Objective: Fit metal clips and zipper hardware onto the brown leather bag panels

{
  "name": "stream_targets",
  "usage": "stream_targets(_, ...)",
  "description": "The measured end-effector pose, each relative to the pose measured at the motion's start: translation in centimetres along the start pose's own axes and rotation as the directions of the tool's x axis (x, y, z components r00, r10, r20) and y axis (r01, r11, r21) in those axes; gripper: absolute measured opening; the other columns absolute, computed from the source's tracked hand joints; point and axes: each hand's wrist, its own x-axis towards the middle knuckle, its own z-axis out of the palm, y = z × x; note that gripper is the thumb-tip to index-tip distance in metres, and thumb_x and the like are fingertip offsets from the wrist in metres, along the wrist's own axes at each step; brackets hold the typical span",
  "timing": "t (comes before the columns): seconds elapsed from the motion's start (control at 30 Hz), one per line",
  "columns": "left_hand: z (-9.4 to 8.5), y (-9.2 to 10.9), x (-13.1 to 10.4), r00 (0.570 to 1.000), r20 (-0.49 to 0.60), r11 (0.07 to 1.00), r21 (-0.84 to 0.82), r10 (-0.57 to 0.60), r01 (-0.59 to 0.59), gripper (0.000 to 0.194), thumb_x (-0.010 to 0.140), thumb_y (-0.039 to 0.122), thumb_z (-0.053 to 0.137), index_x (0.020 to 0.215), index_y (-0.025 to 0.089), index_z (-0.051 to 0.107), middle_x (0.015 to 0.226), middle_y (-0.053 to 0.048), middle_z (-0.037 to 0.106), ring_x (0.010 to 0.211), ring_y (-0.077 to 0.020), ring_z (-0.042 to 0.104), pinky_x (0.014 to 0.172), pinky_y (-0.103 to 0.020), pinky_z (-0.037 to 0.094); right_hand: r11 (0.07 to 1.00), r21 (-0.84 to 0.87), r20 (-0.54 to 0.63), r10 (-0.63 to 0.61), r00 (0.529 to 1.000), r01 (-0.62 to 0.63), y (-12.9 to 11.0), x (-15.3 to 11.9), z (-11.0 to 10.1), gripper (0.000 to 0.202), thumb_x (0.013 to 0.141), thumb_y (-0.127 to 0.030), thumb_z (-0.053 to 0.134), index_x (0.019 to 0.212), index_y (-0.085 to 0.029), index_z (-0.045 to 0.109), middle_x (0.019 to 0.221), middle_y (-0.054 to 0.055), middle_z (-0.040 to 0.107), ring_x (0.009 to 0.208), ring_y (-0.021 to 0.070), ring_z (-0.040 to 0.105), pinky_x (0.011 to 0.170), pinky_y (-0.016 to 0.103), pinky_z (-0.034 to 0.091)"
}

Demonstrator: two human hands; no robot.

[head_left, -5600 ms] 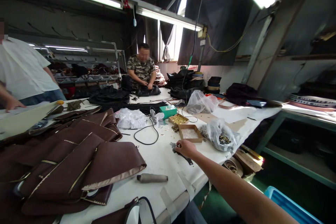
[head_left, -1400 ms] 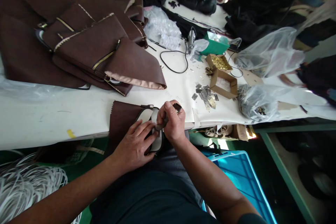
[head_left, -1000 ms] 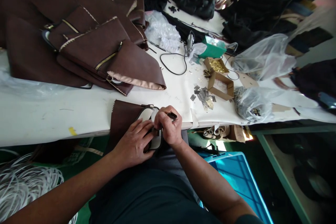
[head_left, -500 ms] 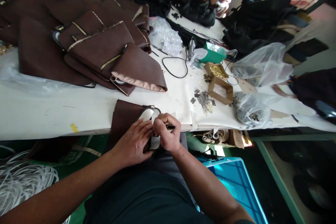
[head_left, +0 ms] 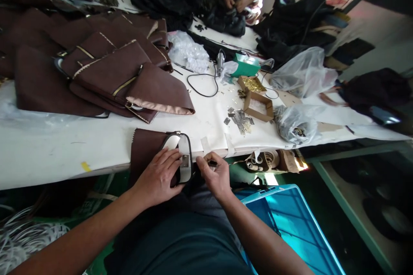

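A dark brown leather piece (head_left: 141,144) hangs over the table's front edge, with a black-rimmed end that has a white patch and a pale strip. A small grey metal plate (head_left: 185,161) lies on that strip. My left hand (head_left: 161,174) rests on the piece with its fingers spread flat, fingertips beside the plate. Just right of the black rim, my right hand (head_left: 215,174) is closed in a pinch, apart from the leather. What it holds is mostly hidden by the fingers.
Brown leather bags (head_left: 109,68) are piled at the left. Metal plates (head_left: 238,120), cardboard boxes (head_left: 258,106) and a plastic bag (head_left: 297,126) lie at the right. A blue crate (head_left: 290,210) stands below. Across the table, another person's hands (head_left: 235,2) handle black material.
My right hand has moved right, off the leather piece, and the small metal plate is now visible. My left hand stays on the piece. The whole view has shifted slightly.
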Motion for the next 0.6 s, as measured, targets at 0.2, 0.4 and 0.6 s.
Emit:
stream_targets(0.2,-0.4,1.3,-0.3,0.999,0.033,0.996,0.087,0.02,-0.023,0.053,0.087,0.039,0.077,0.132,0.011,0.068,0.145,-0.021,0.067,0.143,-0.0393,0.056,0.128,-0.06,0.037,0.908,0.165,0.106,0.373,0.922,-0.386,3.7,-3.6,1.6,0.042,0.074,-0.052,0.087,0.092,-0.019,0.067,0.066,-0.004,0.06,0.057,0.015,0.053,0.053,0.027,0.043)
stream_targets(0.4,-6.6,4.7,0.9,0.983,-0.154,0.992,0.094,0.102,-0.089,0.059,0.089,0.046,0.079,0.139,0.019,0.061,0.148,-0.018,0.065,0.143,-0.0391,0.055,0.123,-0.058,0.044,1.0,0.005,0.312,0.013,0.95,-0.015,-3.0,-1.2,-3.0,0.015,0.083,-0.031,0.078,0.086,-0.017,0.072,0.075,-0.003,0.065,0.067,0.0131,0.055,0.064,0.025,0.045)
stream_targets(0.6,-8.8,4.9,2.9,0.985,-0.139,0.993,-0.076,-0.1,0.09,0.044,0.091,0.034,0.074,0.133,0.021,0.069,0.132,-0.013,0.075,0.123,-0.0344,0.07,0.107,-0.049,0.055,0.893,-0.197,0.743,-0.133,0.656,0.405,-11.3,3.7,-8.3,0.02,0.081,-0.012,0.068,0.094,-0.02,0.082,0.076,-0.004,0.075,0.062,0.0117,0.06,0.061,0.022,0.044)
